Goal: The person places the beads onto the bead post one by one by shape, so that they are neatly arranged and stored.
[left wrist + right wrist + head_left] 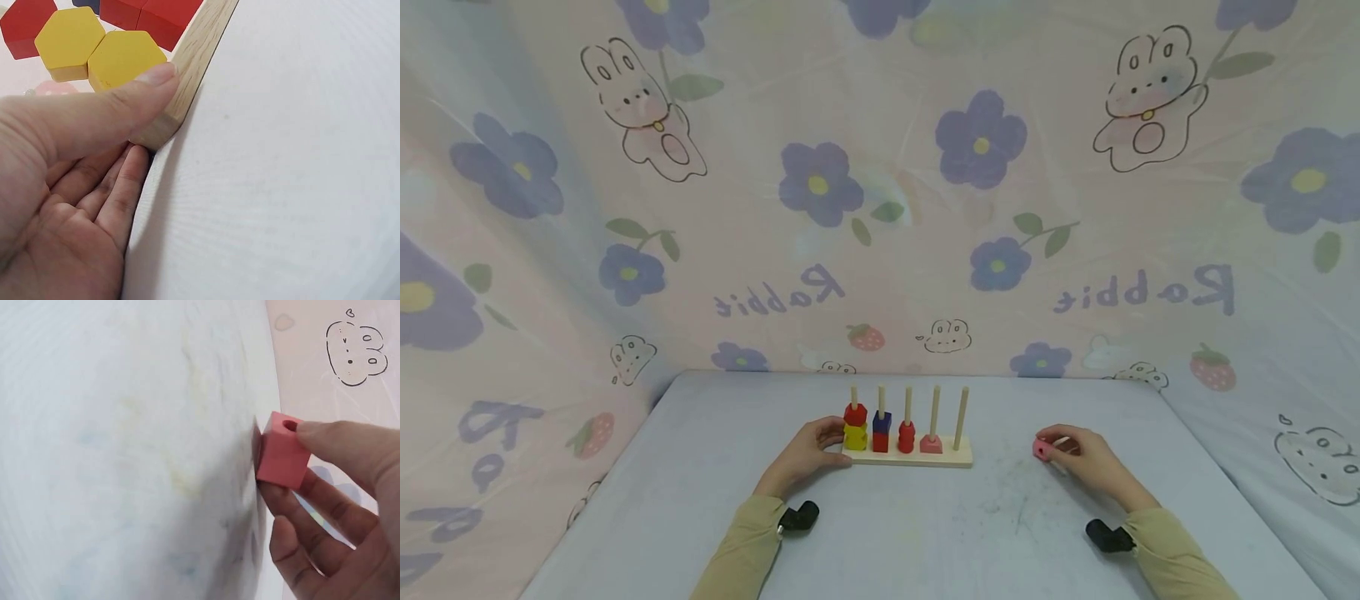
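My left hand [805, 450] grips the left end of a wooden peg stacker [958, 457], its thumb against the front edge of the base in the left wrist view. On the first peg, yellow hexagonal blocks [69, 44] sit under a red one [854, 414]. The second peg bears a dark blue block [882, 422] over red, the third red rounded blocks [907, 437], the fourth a pink block [931, 445]. The rightmost peg [962, 417] is bare. Off to the right, my right hand [1093, 462] pinches another pink block [284, 456] with a hole, low over the table.
A white-covered table [925, 533] lies under both hands, with faint smudges between them. Behind it hangs a cloth [910, 250] printed with flowers and rabbits. Black wrist cameras [801, 517] are worn at both sleeves.
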Demonstrator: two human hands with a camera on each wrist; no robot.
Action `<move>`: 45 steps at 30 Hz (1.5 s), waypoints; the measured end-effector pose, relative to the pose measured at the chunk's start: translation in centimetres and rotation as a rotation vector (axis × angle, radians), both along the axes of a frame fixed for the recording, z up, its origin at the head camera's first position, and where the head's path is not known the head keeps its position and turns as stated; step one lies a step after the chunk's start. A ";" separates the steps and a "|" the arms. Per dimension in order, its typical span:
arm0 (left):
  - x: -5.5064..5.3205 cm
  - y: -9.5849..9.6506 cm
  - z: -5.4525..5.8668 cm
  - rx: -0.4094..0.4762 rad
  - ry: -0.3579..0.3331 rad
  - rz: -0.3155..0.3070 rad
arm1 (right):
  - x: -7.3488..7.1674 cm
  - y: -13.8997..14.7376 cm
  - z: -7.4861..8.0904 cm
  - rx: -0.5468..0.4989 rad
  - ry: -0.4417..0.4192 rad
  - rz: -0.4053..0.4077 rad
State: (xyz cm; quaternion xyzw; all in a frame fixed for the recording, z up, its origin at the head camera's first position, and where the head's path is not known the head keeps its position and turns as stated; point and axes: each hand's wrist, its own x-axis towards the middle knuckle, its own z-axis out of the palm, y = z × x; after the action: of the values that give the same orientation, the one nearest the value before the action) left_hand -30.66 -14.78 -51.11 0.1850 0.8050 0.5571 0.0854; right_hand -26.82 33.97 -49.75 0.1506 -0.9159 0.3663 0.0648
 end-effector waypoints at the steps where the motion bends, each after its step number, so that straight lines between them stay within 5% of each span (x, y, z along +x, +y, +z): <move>1: 0.0 0.0 0.0 -0.005 -0.002 0.000 | 0.0 0.0 0.1 0.000 0.002 -0.007; 15: 0.0 -0.2 -0.1 -0.008 -0.013 -0.013 | 0.4 -0.4 0.3 0.079 0.053 -0.077; 29: 0.1 -0.3 -0.3 -0.007 -0.007 -0.014 | -0.3 -0.9 -0.1 0.075 0.128 -0.042; 36: 0.0 -0.1 -0.3 -0.008 -0.002 -0.009 | -0.2 -2.7 3.6 0.002 0.210 0.007; 45: 0.0 0.0 -0.1 0.022 0.011 -0.022 | 0.0 -6.9 9.8 -0.230 0.169 0.088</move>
State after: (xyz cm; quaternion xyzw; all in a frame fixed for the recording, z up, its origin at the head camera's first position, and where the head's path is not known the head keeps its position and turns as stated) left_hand -30.62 -14.82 -51.17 0.1979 0.7971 0.5641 0.0851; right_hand -26.81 27.06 -39.94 0.2126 -0.8516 0.4574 0.1426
